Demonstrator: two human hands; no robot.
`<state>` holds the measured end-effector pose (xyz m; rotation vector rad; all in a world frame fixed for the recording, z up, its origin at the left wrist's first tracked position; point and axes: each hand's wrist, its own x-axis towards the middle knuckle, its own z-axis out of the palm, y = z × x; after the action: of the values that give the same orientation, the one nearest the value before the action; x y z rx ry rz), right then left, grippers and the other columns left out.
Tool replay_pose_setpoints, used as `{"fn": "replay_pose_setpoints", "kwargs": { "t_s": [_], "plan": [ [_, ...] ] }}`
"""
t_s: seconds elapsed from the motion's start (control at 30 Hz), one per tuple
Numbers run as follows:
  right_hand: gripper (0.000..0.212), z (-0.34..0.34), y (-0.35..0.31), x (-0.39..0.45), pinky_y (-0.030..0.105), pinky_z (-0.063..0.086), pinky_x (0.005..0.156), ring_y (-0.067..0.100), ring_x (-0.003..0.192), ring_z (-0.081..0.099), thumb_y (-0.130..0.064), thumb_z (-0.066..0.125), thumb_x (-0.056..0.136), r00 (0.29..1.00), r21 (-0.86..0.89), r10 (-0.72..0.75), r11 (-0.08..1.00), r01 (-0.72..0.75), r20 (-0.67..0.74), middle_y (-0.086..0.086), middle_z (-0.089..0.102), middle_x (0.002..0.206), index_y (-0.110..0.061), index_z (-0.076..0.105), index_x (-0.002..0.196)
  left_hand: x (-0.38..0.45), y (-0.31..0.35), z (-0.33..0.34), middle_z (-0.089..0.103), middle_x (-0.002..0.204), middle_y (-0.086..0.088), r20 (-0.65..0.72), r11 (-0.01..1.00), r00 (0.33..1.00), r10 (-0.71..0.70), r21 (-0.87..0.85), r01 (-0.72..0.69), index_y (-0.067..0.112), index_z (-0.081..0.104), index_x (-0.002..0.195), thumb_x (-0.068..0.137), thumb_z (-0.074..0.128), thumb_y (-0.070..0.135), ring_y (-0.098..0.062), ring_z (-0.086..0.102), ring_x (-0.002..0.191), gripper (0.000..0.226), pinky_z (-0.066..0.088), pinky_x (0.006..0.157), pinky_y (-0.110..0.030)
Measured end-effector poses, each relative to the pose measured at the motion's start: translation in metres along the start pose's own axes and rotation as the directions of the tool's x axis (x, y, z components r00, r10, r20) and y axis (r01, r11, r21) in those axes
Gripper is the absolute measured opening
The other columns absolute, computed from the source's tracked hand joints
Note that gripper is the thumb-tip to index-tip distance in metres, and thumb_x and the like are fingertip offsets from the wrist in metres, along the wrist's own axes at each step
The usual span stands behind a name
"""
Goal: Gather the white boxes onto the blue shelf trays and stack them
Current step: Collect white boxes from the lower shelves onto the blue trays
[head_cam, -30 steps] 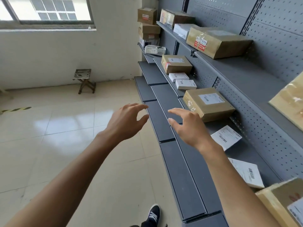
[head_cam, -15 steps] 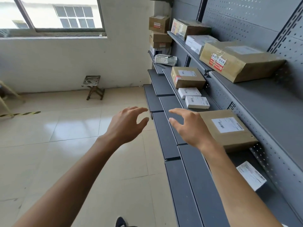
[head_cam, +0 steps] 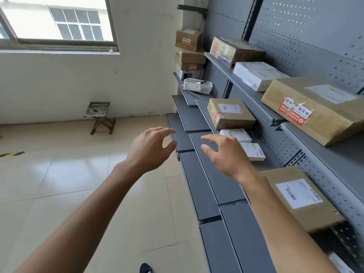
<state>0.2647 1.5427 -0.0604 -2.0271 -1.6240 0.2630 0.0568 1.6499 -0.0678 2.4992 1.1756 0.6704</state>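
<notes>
My hands: I am holding my left hand [head_cam: 151, 149] and my right hand [head_cam: 226, 154] out in front of me, both empty, fingers loosely spread and a little curved, gripping nothing

Where the boxes are: two small white boxes [head_cam: 243, 143] are lying one behind the other on the middle shelf tray [head_cam: 228, 186], just to the right of my right hand and a little farther than it

Between what: they are sitting between the far brown carton [head_cam: 230, 113] and the near brown carton [head_cam: 301, 196], close to the perforated back panel

Other white boxes: a stack of larger white boxes [head_cam: 258, 74] is lying on the upper shelf, far and to the right, well apart from both hands

Long axis: each small box seems to be lying with its long side running along the shelf, near to far

Nearer hand: my right hand is clearly nearer, its fingers are partly covering the closer box; my left hand is hanging over the floor side, left of the tray edge

Next move, as I judge: I am probably needing to reach right and forward with the right hand first

Risk: the gap is narrow, I may bump a carton
</notes>
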Motion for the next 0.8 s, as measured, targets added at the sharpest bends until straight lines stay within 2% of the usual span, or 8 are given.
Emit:
{"fn": "replay_pose_setpoints", "kwargs": {
  "t_s": [0.17, 0.3, 0.47, 0.6, 0.7, 0.8],
  "plan": [
    [0.034, -0.003, -0.012, 0.069, 0.026, 0.044, 0.102, 0.014, 0.123, 0.058, -0.03, 0.062, 0.097, 0.992, 0.006, 0.014, 1.0, -0.014, -0.123, -0.005, 0.068, 0.129, -0.022, 0.067, 0.13, 0.07, -0.032, -0.013, 0.063, 0.135, 0.012, -0.008, 0.999, 0.999, 0.037, -0.008, -0.037, 0.033, 0.063, 0.134, 0.098, 0.058, 0.044, -0.017, 0.057, 0.124, 0.038, 0.047, 0.092, -0.035],
    [0.031, -0.004, 0.001, 0.103, 0.029, 0.048, 0.102, 0.014, 0.116, 0.063, -0.027, 0.063, 0.096, 0.98, 0.004, 0.022, 1.0, -0.021, -0.196, -0.005, 0.07, 0.124, -0.02, 0.069, 0.126, 0.109, -0.05, -0.003, 0.063, 0.135, 0.013, 0.013, 0.998, 0.998, 0.058, -0.036, -0.058, 0.035, 0.062, 0.133, 0.098, 0.058, 0.043, -0.015, 0.056, 0.125, 0.037, 0.047, 0.093, -0.034],
    [0.027, -0.011, 0.029, 0.143, 0.031, 0.051, 0.101, 0.007, 0.114, 0.064, -0.019, 0.064, 0.096, 0.934, 0.063, 0.029, 0.998, -0.007, -0.357, -0.008, 0.071, 0.121, -0.019, 0.072, 0.121, 0.167, -0.059, 0.028, 0.063, 0.135, 0.016, 0.05, 0.987, 0.994, 0.095, -0.134, -0.088, 0.037, 0.062, 0.133, 0.097, 0.06, 0.044, -0.01, 0.056, 0.126, 0.037, 0.046, 0.098, -0.031],
    [0.028, -0.021, 0.053, 0.178, 0.032, 0.054, 0.096, 0.007, 0.113, 0.061, -0.019, 0.062, 0.097, 0.913, 0.093, 0.083, 0.994, -0.05, -0.399, -0.009, 0.069, 0.123, -0.018, 0.07, 0.124, 0.222, -0.045, 0.052, 0.062, 0.136, 0.017, 0.059, 0.975, 0.987, 0.148, -0.176, -0.135, 0.037, 0.062, 0.134, 0.097, 0.061, 0.044, -0.009, 0.056, 0.126, 0.038, 0.046, 0.102, -0.032],
    [0.03, -0.032, 0.075, 0.209, 0.019, 0.041, 0.105, 0.008, 0.121, 0.057, -0.019, 0.062, 0.097, 0.891, 0.043, 0.09, 0.996, -0.079, -0.445, -0.004, 0.068, 0.128, -0.016, 0.069, 0.126, 0.274, -0.026, 0.068, 0.063, 0.135, 0.015, 0.039, 0.961, 0.978, 0.204, -0.198, -0.193, 0.036, 0.063, 0.133, 0.096, 0.063, 0.04, -0.011, 0.057, 0.124, 0.037, 0.048, 0.101, -0.033],
    [0.032, -0.045, 0.097, 0.238, 0.025, 0.043, 0.108, 0.009, 0.124, 0.054, -0.02, 0.06, 0.098, 0.871, 0.027, 0.092, 0.996, -0.09, -0.482, -0.006, 0.066, 0.129, -0.018, 0.067, 0.128, 0.323, -0.008, 0.083, 0.061, 0.137, 0.015, 0.039, 0.945, 0.961, 0.274, -0.196, -0.262, 0.036, 0.061, 0.135, 0.097, 0.061, 0.043, -0.01, 0.055, 0.126, 0.039, 0.049, 0.102, -0.037]
  ]
}}
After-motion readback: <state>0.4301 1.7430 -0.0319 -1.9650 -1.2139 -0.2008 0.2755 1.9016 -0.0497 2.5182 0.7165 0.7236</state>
